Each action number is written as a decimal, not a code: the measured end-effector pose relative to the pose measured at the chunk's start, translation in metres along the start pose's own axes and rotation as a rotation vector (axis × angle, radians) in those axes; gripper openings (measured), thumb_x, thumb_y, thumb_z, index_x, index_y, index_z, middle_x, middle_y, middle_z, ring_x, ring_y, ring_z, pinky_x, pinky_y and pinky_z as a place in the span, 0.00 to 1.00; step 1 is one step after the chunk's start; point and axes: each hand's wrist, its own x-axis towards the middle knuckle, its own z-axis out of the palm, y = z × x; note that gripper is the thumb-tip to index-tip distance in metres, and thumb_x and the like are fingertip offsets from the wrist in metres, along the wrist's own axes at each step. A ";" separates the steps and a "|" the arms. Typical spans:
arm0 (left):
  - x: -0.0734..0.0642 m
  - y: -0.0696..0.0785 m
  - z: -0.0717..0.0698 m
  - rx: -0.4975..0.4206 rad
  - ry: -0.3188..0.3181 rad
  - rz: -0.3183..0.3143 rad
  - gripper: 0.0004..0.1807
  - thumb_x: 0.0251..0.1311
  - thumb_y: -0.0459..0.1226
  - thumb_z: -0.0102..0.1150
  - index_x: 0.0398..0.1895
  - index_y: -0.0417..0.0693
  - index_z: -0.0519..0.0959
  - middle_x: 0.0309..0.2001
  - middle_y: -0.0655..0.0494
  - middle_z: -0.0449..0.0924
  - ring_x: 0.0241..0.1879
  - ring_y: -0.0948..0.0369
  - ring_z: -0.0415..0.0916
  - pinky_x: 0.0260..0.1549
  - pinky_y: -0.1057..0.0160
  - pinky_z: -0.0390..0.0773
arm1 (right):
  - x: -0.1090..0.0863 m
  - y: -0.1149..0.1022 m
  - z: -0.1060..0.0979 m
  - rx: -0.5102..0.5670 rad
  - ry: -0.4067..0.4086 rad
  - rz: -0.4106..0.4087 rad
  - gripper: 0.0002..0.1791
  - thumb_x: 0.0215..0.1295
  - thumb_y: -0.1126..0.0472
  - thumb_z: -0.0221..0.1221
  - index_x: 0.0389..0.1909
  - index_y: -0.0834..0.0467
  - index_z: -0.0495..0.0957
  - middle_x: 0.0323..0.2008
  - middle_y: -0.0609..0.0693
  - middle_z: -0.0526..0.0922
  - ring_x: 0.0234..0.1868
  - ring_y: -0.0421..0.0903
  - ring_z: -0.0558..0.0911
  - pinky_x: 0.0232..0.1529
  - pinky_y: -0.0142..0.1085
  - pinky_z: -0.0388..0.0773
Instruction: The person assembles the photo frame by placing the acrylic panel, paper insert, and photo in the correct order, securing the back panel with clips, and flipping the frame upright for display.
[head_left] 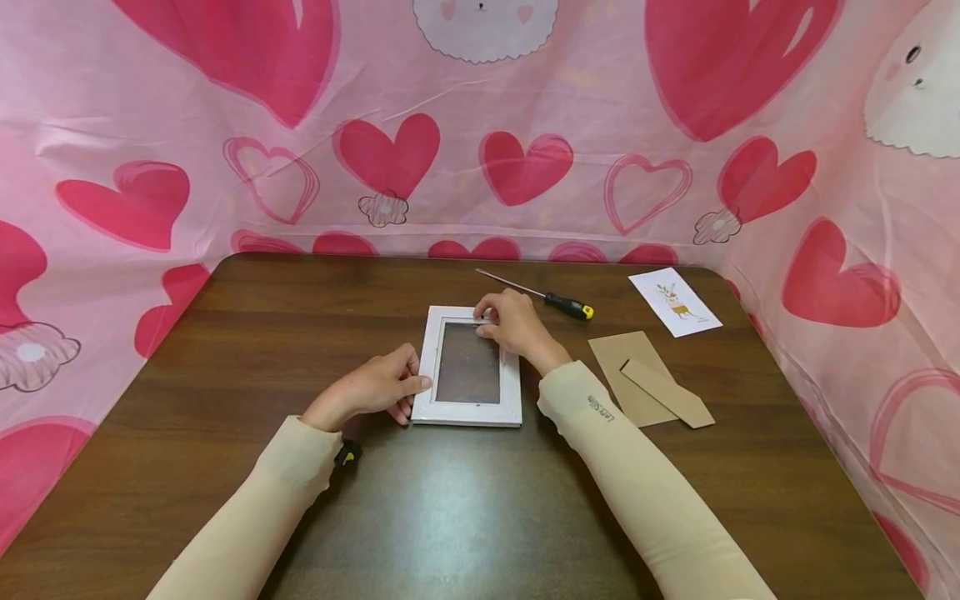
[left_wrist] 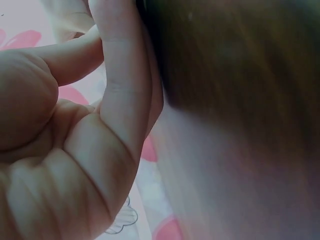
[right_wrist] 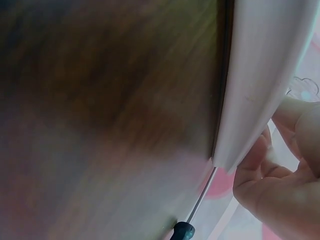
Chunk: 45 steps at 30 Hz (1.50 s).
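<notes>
A white picture frame lies flat on the brown table, its inner area a dark, smooth pane. My left hand grips the frame's left side low down, thumb on the rim and fingers bent against the outer edge. At the top right my right hand reaches over the frame, with bent index finger and thumb at the inner upper edge beside a small dark spot. Whether a tiny part sits between those fingertips, I cannot tell. In the right wrist view, curled fingers are against the white frame edge.
Behind the frame lies a screwdriver with a black and yellow handle. To the right are a brown backing board with its stand strip and a white card with a small drawing. Heart-printed pink cloth surrounds the table.
</notes>
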 end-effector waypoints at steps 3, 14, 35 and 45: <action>0.000 0.001 0.001 0.010 -0.011 0.003 0.13 0.77 0.36 0.61 0.44 0.39 0.67 0.29 0.43 0.77 0.24 0.56 0.78 0.27 0.59 0.88 | 0.001 0.000 0.000 0.003 -0.009 0.001 0.12 0.65 0.62 0.74 0.48 0.58 0.87 0.37 0.56 0.78 0.44 0.53 0.73 0.59 0.48 0.67; 0.001 0.000 0.003 0.017 0.000 -0.006 0.14 0.77 0.37 0.62 0.45 0.39 0.67 0.29 0.43 0.78 0.23 0.57 0.79 0.26 0.59 0.88 | -0.007 0.012 -0.031 0.024 -0.094 -0.108 0.17 0.73 0.62 0.66 0.59 0.60 0.83 0.46 0.57 0.82 0.49 0.52 0.78 0.53 0.46 0.79; 0.000 0.001 0.005 0.007 -0.004 -0.009 0.13 0.77 0.37 0.61 0.45 0.39 0.67 0.29 0.43 0.77 0.24 0.56 0.78 0.27 0.59 0.88 | -0.080 0.154 -0.150 -0.185 0.130 0.219 0.43 0.73 0.49 0.63 0.77 0.70 0.59 0.72 0.78 0.60 0.72 0.80 0.60 0.70 0.73 0.59; 0.000 0.002 0.002 -0.018 -0.007 -0.030 0.14 0.76 0.37 0.62 0.44 0.39 0.67 0.28 0.44 0.77 0.24 0.57 0.77 0.27 0.60 0.88 | -0.100 0.202 -0.154 -0.236 0.015 0.389 0.57 0.71 0.39 0.63 0.79 0.77 0.48 0.73 0.85 0.50 0.72 0.86 0.52 0.69 0.77 0.54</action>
